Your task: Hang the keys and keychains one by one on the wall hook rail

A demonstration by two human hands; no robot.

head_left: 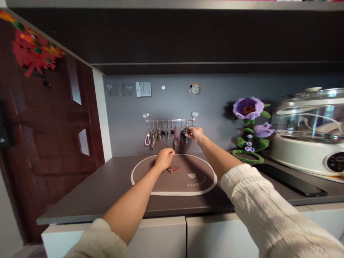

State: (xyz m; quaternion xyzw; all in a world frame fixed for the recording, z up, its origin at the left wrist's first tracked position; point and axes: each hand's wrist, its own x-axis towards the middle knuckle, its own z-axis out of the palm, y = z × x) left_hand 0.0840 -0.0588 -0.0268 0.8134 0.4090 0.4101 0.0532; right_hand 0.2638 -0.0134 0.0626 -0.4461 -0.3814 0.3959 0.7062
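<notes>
A wire key rack (169, 120) hangs on the grey wall, held by a suction cup at each end. Several bunches of keys dangle from its hooks, with a pink carabiner (147, 139) at the left and a red strap (176, 133) near the middle. At the rack's right end, my right hand (196, 134) pinches a bunch of keys (187, 132). My left hand (165, 158) is held over the oval mat (158, 181), fingers curled together; whatever they may hold is hidden. Just beneath it, a small red flat item (173, 169) lies on the mat.
Right of the mat are a purple crochet flower (248, 108), a black phone (291, 179) and a white appliance with a clear lid (301, 143). A shelf (172, 36) overhangs the counter. A dark red door (48, 143) stands at the left.
</notes>
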